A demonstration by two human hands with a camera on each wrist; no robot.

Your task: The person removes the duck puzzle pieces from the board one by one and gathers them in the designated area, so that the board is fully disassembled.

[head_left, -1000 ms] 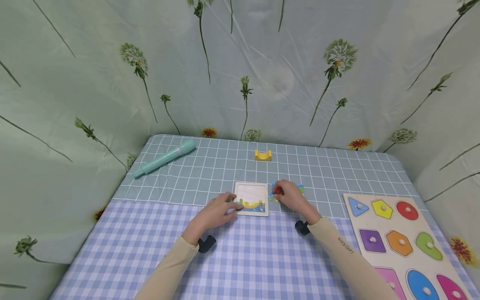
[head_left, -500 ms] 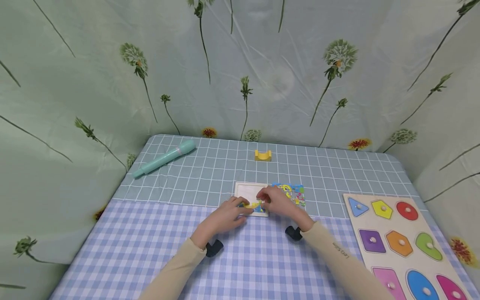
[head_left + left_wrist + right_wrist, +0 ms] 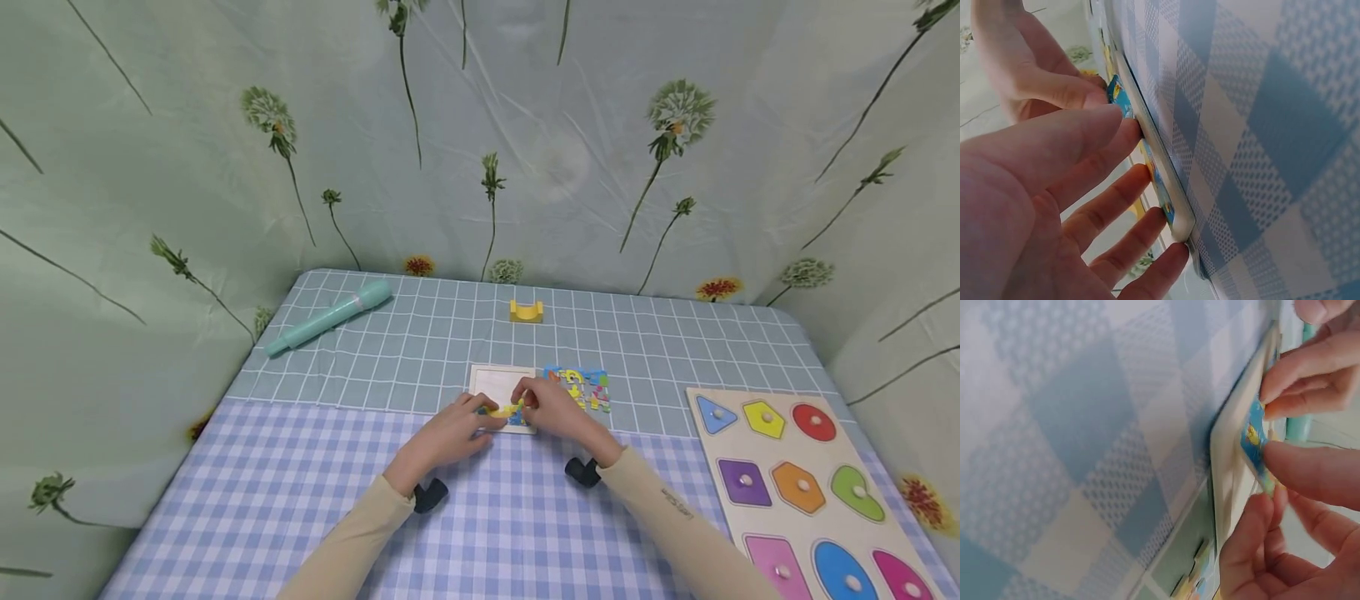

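A small wooden puzzle tray lies near the middle of the table, its near part filled with colourful pieces. My right hand pinches a blue jigsaw piece between thumb and fingers at the tray's near right corner. In the right wrist view this piece tilts up from the tray rim. My left hand spans the tray's near left side with extended fingers, fingertips on the row of pieces. In the left wrist view its thumb reaches right beside the blue piece.
Loose puzzle pieces lie together just right of the tray. Behind stands a yellow arched block; a teal baton-shaped object lies back left. A large knobbed shape board covers the right side. Floral fabric hangs behind the table.
My right hand has moved left from the loose pieces to the tray, bringing a jigsaw piece. My left hand has shifted slightly right along the tray. In the last half second both barely move.
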